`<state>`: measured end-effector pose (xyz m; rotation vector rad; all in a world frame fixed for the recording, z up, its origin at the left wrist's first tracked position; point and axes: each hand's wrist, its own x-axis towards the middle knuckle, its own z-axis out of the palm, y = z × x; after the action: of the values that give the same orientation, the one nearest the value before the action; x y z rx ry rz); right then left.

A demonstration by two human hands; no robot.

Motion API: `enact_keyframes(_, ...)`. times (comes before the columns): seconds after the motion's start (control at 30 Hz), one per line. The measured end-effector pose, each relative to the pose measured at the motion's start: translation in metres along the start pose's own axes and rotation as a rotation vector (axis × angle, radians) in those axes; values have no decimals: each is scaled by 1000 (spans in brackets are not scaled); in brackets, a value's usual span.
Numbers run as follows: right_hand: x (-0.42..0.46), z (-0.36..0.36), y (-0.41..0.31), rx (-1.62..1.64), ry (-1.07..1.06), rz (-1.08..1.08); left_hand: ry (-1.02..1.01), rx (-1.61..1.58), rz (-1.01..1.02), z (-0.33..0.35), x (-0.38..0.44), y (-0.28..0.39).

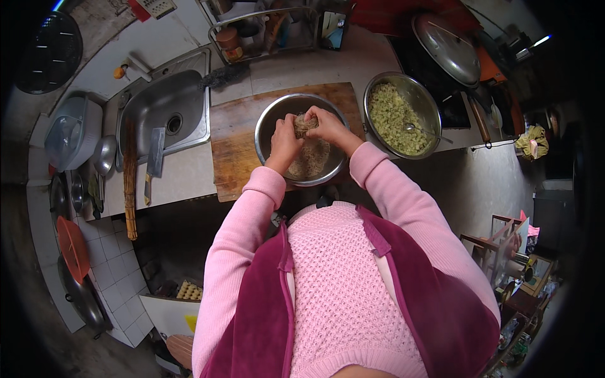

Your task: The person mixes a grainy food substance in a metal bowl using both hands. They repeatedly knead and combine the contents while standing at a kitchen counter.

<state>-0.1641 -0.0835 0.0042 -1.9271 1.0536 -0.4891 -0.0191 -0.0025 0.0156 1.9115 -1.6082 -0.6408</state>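
Observation:
My left hand [285, 141] and my right hand [330, 125] both grip a tangled bundle of thin brown strands [305, 125], which looks like dry vermicelli. They hold it over a stainless-steel bowl [259, 140], fingers close together around the clump. More loose strands [311, 159] lie in the bottom of this bowl, partly hidden by my hands. Under the bowl is a worn wooden cutting board [235, 156]. To the right stands a second metal bowl [437, 105] of finely chopped pale-green vegetables [393, 118], with a metal spoon [429, 133] resting in it.
Left of the board are a steel sink [186, 99], a cleaver [155, 153] and a bundled-stick brush [130, 179] overhanging the counter edge. A lidded pan [449, 49] sits on the stove at right. A wire rack [264, 35] and a phone [332, 30] stand behind.

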Motion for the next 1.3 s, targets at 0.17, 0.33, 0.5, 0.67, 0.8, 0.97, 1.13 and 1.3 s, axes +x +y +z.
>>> enact_keyframes(0.17,-4,-3,-2,-239,27,-108,-150,287,-9,-3,-1,-3)
enact_keyframes(0.33,-29,17,1,-875,-253,73,-372,889,98,15,-25,-12)
enact_keyframes(0.5,-40,42,3,-638,-288,189,-537,412,-144,32,-28,-15)
enact_keyframes(0.67,-28,25,12,-164,-243,229,-427,139,-244,24,-16,-20)
enact_keyframes(0.8,-26,9,8,93,-116,196,-217,-27,-145,14,-18,-24)
enact_keyframes(0.97,-30,0,0,182,-11,101,-103,-164,-107,5,-21,-23)
enact_keyframes(1.13,-33,-8,-1,208,-47,147,-214,-361,-195,3,-20,-23)
enact_keyframes(1.3,-37,-7,-1,111,-69,-7,-236,-815,-336,8,-22,-25)
